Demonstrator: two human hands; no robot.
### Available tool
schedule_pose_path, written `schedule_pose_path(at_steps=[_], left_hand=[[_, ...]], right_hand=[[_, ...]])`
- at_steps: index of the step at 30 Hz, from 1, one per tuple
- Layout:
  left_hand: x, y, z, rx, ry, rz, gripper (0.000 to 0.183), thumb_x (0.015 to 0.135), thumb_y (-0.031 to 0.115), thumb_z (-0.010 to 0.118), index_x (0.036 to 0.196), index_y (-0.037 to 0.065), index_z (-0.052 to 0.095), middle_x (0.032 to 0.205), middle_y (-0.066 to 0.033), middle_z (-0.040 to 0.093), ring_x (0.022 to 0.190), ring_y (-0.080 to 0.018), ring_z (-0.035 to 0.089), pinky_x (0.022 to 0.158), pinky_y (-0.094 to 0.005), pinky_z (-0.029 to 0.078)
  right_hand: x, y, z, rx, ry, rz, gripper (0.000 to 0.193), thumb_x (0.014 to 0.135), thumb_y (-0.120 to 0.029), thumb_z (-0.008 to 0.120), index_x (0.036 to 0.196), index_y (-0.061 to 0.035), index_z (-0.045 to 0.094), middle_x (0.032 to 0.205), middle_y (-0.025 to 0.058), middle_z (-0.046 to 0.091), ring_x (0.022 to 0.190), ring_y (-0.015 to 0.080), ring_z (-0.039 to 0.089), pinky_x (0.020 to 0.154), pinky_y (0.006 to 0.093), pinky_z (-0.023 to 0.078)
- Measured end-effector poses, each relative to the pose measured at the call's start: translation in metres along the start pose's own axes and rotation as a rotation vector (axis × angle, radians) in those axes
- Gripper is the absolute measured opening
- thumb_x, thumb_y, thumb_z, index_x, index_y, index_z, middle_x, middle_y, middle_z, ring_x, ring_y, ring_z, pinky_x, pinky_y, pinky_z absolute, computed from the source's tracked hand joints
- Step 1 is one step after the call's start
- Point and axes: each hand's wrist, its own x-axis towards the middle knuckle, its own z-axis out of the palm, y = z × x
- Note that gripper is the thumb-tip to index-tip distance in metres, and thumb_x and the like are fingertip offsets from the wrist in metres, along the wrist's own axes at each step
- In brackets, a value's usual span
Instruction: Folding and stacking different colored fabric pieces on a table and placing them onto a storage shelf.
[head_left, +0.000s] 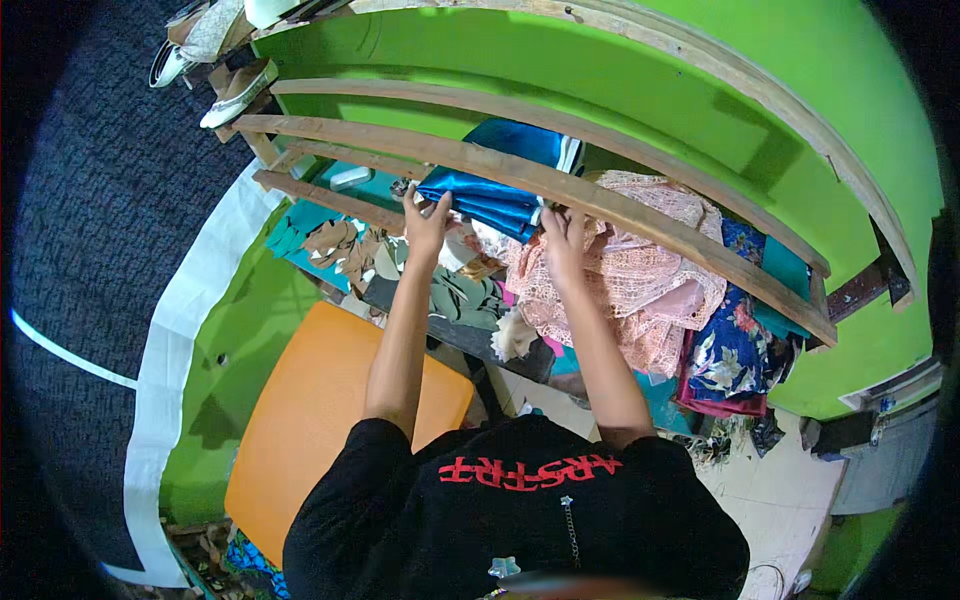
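A shiny blue cloth [482,206], creased in lengthwise folds, stretches between my two hands. Its far part shows beyond a wooden rail [395,144] that crosses over it, and a white edge runs along its right side. My left hand [428,222] pinches the cloth's left end between thumb and fingers. At the right end, my right hand [565,240] has its fingers closed on the white-edged side. Under and beside my right hand lies a peach lace cloth [650,250]. Green and brown fabric scraps [465,298] lie below and between my forearms.
Several wooden rails run across the table against a green wall [620,70]. Shoes [240,92] stand at the rails' far left end. Blue floral cloth [730,345] hangs at the table's right. An orange chair [330,400] stands at the near left.
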Motion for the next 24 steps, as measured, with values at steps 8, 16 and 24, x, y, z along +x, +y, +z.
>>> schedule_pose_path(at_steps=[8, 16, 24], left_hand=[[-0.049, 0.020, -0.009, 0.218, 0.091, 0.003, 0.055, 0.079, 0.020, 0.057, 0.124, 0.009, 0.027, 0.112, -0.0133, 0.041, 0.087, -0.0175, 0.052, 0.068, -0.0284, 0.044], [-0.173, -0.024, -0.046, 0.268, -0.322, -0.382, 0.035, 0.080, 0.023, 0.054, 0.108, 0.003, 0.044, 0.089, -0.0069, 0.054, 0.072, -0.0112, 0.050, 0.058, -0.0248, 0.042], [-0.303, -0.035, -0.081, 0.577, -0.288, -0.391, 0.055, 0.077, 0.036, 0.058, 0.114, -0.001, 0.042, 0.098, -0.0160, 0.055, 0.086, -0.0203, 0.055, 0.066, -0.0305, 0.046]], right_hand=[[-0.052, -0.012, -0.015, -0.374, -0.015, -0.267, 0.027, 0.076, -0.001, 0.053, 0.102, -0.0008, 0.045, 0.105, 0.0100, 0.046, 0.097, 0.0185, 0.047, 0.084, 0.0297, 0.037], [-0.124, -0.031, -0.019, -0.526, -0.291, -0.444, 0.010, 0.069, 0.002, 0.052, 0.078, -0.0023, 0.053, 0.084, 0.0119, 0.051, 0.086, 0.0267, 0.050, 0.080, 0.0354, 0.038], [-0.218, -0.013, -0.048, -0.334, -0.943, 0.025, 0.008, 0.071, 0.002, 0.050, 0.078, 0.0000, 0.055, 0.077, 0.0098, 0.054, 0.074, 0.0217, 0.054, 0.068, 0.0290, 0.043]])
